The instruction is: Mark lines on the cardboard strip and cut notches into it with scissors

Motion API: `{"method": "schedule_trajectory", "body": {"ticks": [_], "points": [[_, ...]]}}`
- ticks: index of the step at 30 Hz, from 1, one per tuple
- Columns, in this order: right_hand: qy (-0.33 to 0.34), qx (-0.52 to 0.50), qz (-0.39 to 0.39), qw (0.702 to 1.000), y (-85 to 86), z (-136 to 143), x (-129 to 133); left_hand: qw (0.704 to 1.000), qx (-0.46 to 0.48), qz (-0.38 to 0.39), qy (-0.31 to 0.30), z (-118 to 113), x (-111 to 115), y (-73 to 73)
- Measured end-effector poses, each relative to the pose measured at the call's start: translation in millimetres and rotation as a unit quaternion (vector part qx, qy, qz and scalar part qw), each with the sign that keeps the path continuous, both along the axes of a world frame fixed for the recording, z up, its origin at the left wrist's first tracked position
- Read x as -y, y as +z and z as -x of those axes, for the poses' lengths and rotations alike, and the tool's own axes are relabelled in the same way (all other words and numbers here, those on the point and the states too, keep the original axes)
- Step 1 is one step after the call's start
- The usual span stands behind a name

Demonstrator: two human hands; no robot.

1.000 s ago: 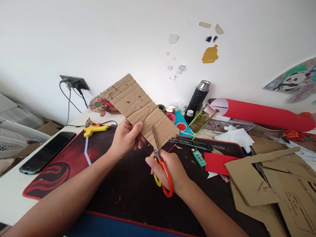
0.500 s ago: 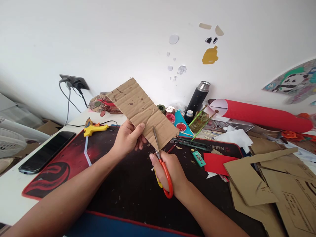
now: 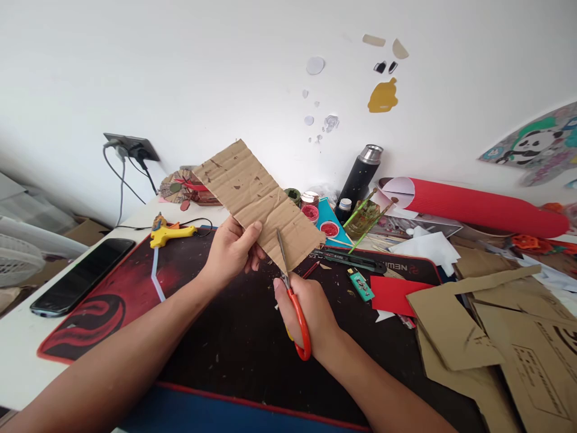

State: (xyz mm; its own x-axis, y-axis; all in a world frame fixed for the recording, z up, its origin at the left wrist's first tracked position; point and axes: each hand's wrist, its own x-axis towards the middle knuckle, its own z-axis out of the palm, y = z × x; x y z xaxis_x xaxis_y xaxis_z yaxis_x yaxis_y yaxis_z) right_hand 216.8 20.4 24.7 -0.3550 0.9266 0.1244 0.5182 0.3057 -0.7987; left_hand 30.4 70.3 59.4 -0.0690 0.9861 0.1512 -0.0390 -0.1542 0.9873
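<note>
My left hand (image 3: 237, 248) pinches the lower left edge of a brown cardboard piece (image 3: 252, 195), thumb on top and fingers beneath. The cardboard is tilted above the mat and has dark stains and creases. In my right hand (image 3: 309, 313) are scissors (image 3: 301, 328) with red and yellow handles. One blade lies over the face of the cardboard near its lower right end; the other blade is hidden under it.
On the dark mat (image 3: 225, 355) lie a green cutter (image 3: 354, 261) and red paper (image 3: 396, 294). A yellow glue gun (image 3: 174, 234) and phone (image 3: 83, 276) are left. Cardboard scraps (image 3: 455, 337) pile up right. Paint pots (image 3: 329, 229) and a black flask (image 3: 360, 174) stand behind.
The whole view has shifted slightly. The scissors' handles look closer together than before, with less of the yellow handle showing. My left hand keeps its hold on the cardboard.
</note>
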Motion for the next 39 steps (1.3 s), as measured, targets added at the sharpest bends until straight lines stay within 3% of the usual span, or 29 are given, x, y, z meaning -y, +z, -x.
{"method": "schedule_trajectory", "body": {"ticks": [20, 26, 33, 39], "points": [[0.003, -0.013, 0.02, 1.0, -2.5, 1.3, 1.0, 0.999, 0.003, -0.02, 0.026, -0.1, -1.1, -3.8], [0.046, -0.068, 0.077, 0.994, -2.6, -2.3, -2.1, 0.999, 0.0, -0.024, 0.031, 3.4, -1.9, -2.7], [0.102, -0.075, 0.094, 0.988, -1.1, -4.1, -0.7, 0.983, 0.038, -0.086, 0.16, 27.1, -17.9, 8.0], [0.086, -0.079, 0.105, 0.988, -6.5, -6.4, -4.9, 0.974, 0.073, -0.097, 0.194, 40.5, -25.2, 9.8]]}}
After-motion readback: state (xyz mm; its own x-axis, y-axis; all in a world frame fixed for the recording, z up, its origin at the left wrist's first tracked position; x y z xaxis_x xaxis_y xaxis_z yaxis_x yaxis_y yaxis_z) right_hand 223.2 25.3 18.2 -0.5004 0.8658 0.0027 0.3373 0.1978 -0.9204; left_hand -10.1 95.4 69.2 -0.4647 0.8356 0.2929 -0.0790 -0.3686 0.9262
